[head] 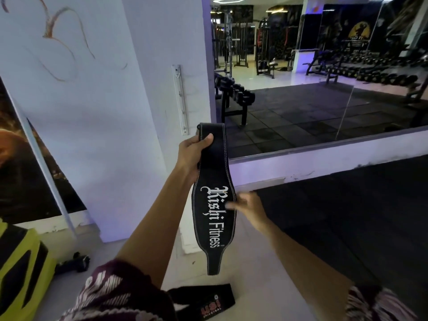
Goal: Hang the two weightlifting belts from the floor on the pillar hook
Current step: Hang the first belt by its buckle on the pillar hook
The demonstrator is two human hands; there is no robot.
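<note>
A black leather belt (214,212) with white lettering hangs lengthwise in front of me. My left hand (193,156) grips it near its upper end, thumb over the front. My right hand (249,208) is blurred beside the belt's wide middle, fingers spread, touching or nearly touching its right edge. A second black belt (203,300) with a red logo lies on the pale floor below, partly hidden by my left sleeve. On the white pillar (148,66) a white hook rail (180,98) is mounted upright, just above and left of the held belt's top.
A large wall mirror (324,77) to the right reflects dumbbell racks and machines. Black rubber mats (347,216) cover the floor on the right. A yellow and black object (20,267) and a small dark item (74,262) sit on the floor at lower left.
</note>
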